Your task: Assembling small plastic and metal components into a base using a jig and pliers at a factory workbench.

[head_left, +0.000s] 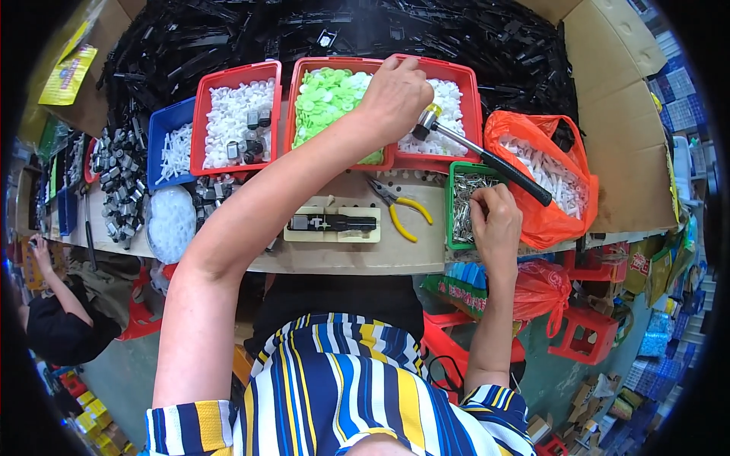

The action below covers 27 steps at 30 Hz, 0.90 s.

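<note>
My left hand (397, 97) reaches across to the red tray of white plastic pieces (449, 99). Its fingers are curled together, and what they may hold is hidden. Beside it, the yellow-tipped head of a hammer (487, 156) rests on that tray's edge, its black handle pointing right. My right hand (498, 222) dips its fingertips into a green tray (455, 245) of small metal pins (465, 199). Those fingers are pinched, with their tips partly hidden. Between my arms, a cream holding block (334, 236) carries a long black part (334, 223). Yellow-handled pliers (407, 213) lie right of it.
Left of my arm stand a red tray (199, 125) of white pieces and a blue tray (160, 163). Green discs (327, 95) fill another tray. A red bag (525, 216) sits right. Black parts (190, 57) heap behind. A co-worker's arm (57, 281) shows at far left.
</note>
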{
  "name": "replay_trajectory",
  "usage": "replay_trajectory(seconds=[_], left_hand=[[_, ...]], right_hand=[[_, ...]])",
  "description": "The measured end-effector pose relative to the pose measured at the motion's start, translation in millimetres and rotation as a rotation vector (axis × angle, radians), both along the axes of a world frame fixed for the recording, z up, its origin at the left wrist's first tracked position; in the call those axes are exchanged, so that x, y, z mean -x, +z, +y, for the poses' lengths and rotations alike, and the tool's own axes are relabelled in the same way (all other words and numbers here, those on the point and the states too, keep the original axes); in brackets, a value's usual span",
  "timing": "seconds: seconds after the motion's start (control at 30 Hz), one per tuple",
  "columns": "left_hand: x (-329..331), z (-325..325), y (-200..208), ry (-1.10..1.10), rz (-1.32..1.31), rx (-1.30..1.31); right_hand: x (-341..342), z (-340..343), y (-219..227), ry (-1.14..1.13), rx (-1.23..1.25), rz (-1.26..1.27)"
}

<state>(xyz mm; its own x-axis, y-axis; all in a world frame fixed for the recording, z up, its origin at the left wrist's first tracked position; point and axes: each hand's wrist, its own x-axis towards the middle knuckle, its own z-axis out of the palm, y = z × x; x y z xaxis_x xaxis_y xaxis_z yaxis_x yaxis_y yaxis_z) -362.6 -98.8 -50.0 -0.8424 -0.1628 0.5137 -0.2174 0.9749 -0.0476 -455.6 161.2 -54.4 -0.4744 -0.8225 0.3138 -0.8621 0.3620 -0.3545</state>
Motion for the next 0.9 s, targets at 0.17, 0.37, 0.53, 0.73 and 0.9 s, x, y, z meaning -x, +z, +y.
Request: replay_trajectory(seconds=[0.17,0.37,0.53,0.73,0.9], left_hand=[[-38.8,26.9,32.1,-0.072,0.117,-0.994],[-102.8,69.0,35.7,-0.154,0.246,-2.0],[-134.9,83.8,2.0,-0.276,0.396,-2.287],[-162.2,86.4,-2.3,-0.228,0.383,-2.25],[-169.6,83.8,-0.8,-0.22,0.329,-2.194]], right_hand=[[1.5,0.9,5.9,-0.04,0.082,-0.106],[-37.7,-13.4,33.0,0.118,0.24,-0.438],[-71.9,-33.6,48.3,0.349,0.283,-0.53],[-85.0,-44.2,46.3,0.461,0.242,-0.532],[-91.1,-46.0,43.5,0.5,0.222,-0.541]])
